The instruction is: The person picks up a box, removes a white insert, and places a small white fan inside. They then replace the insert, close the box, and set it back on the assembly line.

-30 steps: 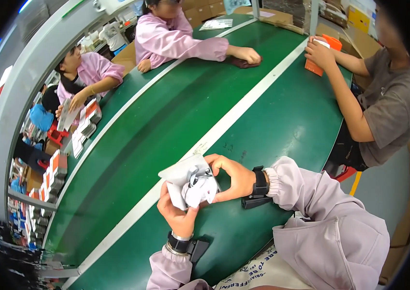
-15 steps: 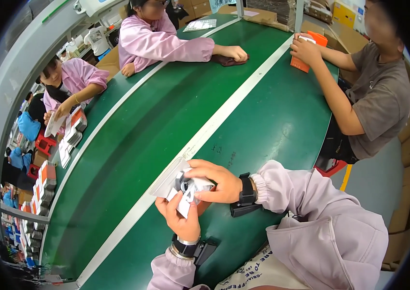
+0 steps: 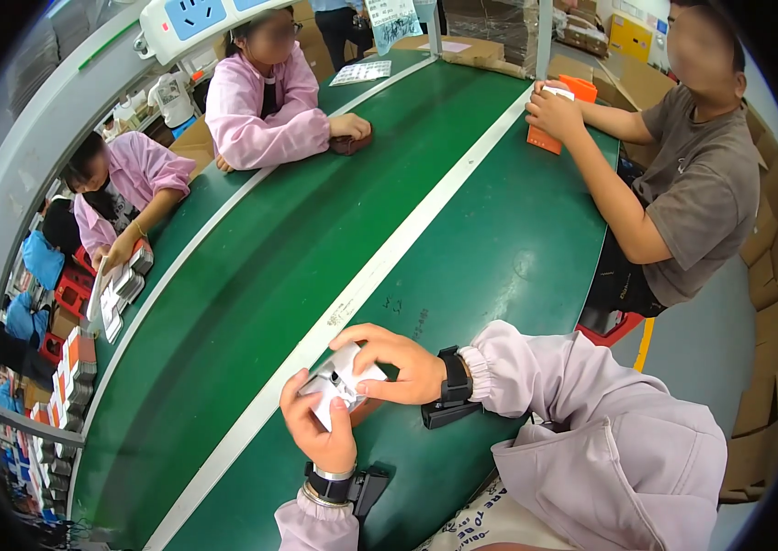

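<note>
A small white packaging box [image 3: 323, 383] is tilted between my two hands, just above the green table. A small dark gap with a bit of something inside shows in its middle; what lies there is mostly hidden. My left hand [image 3: 324, 430] grips the near left side, thumb pressing on the white surface and fingers curled round the edge. From the right, my right hand [image 3: 400, 365] holds the far side, its fingers bent over the top. Black straps with dark devices sit on both wrists.
The green table [image 3: 490, 275] has a white strip [image 3: 407, 230] along it. Across it, a co-worker's hand [image 3: 349, 127] rests on a brown cloth [image 3: 352, 143]. Another person at the right holds an orange box [image 3: 544, 140]. White and orange boxes [image 3: 75, 372] are stacked along the left edge.
The white cable-like piece and dark ring seen earlier in the box are now mostly hidden. My hands have shifted slightly left. The co-worker's hand and brown cloth have moved left.
</note>
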